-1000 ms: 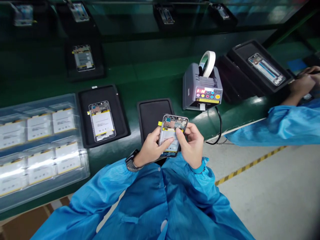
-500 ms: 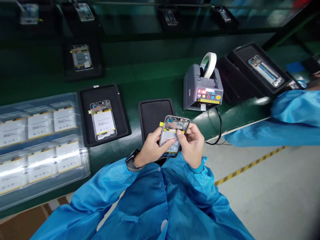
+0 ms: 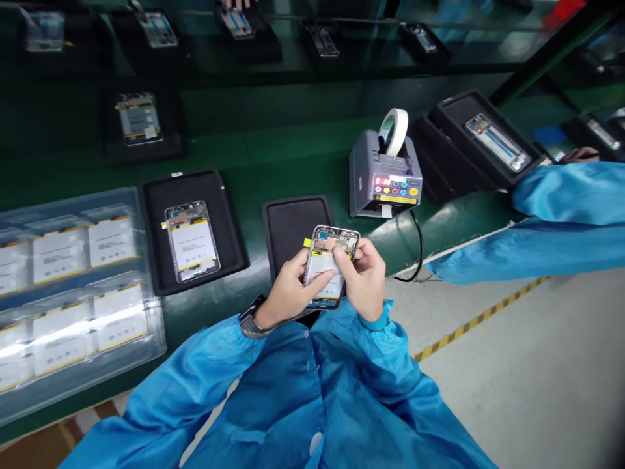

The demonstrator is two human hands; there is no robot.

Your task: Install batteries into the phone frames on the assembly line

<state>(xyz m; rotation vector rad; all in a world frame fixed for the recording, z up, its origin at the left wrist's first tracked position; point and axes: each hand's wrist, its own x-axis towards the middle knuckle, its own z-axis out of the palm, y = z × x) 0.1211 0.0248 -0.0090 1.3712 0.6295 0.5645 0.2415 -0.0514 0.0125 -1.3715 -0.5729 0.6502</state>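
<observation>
Both hands hold an open phone frame point(image 3: 333, 242) with a white battery inside, just in front of my chest. My left hand point(image 3: 288, 293) wraps its left edge, thumb lying across the battery. My right hand point(image 3: 365, 277) grips the right edge, its thumb pressing near the yellow strip at the battery's top. Under the phone lies an empty black tray point(image 3: 293, 225) on the green belt point(image 3: 293, 156).
A second phone point(image 3: 191, 240) rests in a black tray to the left. A clear blister tray of white batteries point(image 3: 73, 286) fills the far left. A grey tape dispenser point(image 3: 385, 176) stands to the right. A co-worker's blue sleeve point(image 3: 537, 221) reaches in at right. More trays sit beyond.
The view has shifted slightly; my right thumb slid up toward the top of the battery. The co-worker's hand at right moved out of sight behind the sleeve.
</observation>
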